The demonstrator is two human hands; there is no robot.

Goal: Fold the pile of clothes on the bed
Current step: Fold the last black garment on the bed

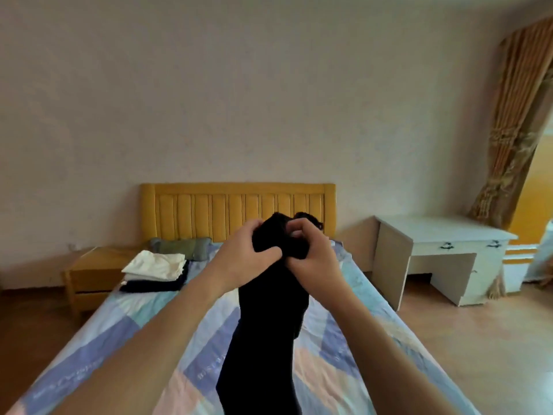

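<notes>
A long black garment [266,333] hangs down over the bed [125,327], lifted in front of me. My left hand [239,256] grips its bunched top edge from the left. My right hand [311,253] grips the same bunched top from the right, fingers curled into the cloth. The two hands are close together, almost touching. A stack of folded clothes [155,271], white on top and dark below, lies on the bed's far left side.
The bed has a patchwork cover and a yellow headboard [236,209]. A grey-green pillow [182,248] lies at the head. A wooden nightstand [92,274] stands on the left, a white desk [443,250] on the right, a curtain [514,121] beyond it.
</notes>
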